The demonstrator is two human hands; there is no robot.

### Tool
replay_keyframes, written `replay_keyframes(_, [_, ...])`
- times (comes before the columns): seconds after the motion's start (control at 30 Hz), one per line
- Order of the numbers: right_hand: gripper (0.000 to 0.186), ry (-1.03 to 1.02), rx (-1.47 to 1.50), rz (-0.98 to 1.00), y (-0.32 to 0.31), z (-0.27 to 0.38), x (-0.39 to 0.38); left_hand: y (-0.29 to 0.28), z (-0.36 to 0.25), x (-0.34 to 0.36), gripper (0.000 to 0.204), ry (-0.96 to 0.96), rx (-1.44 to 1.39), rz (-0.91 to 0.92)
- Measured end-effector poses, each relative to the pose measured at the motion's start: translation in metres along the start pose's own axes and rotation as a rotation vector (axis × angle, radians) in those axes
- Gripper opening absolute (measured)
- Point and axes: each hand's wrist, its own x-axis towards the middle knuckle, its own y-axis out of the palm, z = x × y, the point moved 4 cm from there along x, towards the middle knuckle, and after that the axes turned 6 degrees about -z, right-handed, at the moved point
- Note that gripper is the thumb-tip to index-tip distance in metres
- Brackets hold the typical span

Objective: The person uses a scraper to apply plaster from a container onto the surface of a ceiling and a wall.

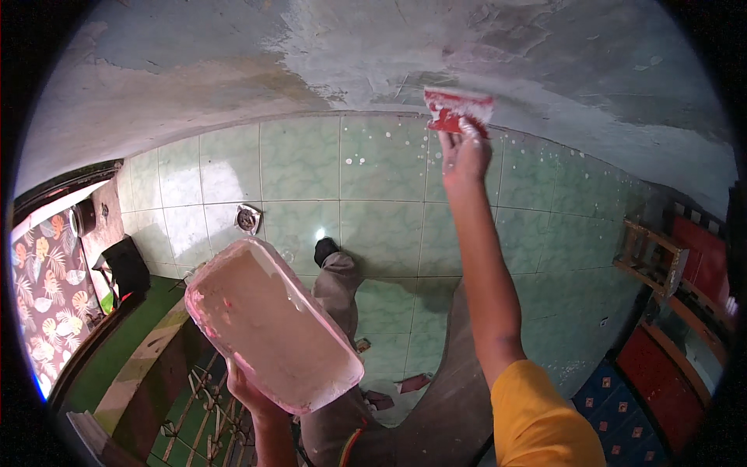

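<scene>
Gripping a scraper (457, 109), the right fingers (448, 149) are by the wall (233, 62). The left fingers (236, 379) hold a tub (272, 327).

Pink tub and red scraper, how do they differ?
The pink tub is an open, walled container; the red scraper is a flat blade. The tub is larger than the scraper. The left hand holds the tub low down, while the right hand holds the scraper out near the wall. Both carry pale smears.
</scene>
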Motion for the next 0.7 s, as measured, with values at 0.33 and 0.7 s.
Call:
replay_keyframes(0.33, [0.030,0.112,0.020,-0.112,0.024,-0.110,0.088,0.005,0.009,-0.001,0.045,0.000,-0.049,-0.102])
replay_keyframes(0.7, [0.035,-0.052,0.104,0.294,0.066,0.038,-0.079,-0.006,-0.018,0.002,0.041,0.123,0.049,-0.039])
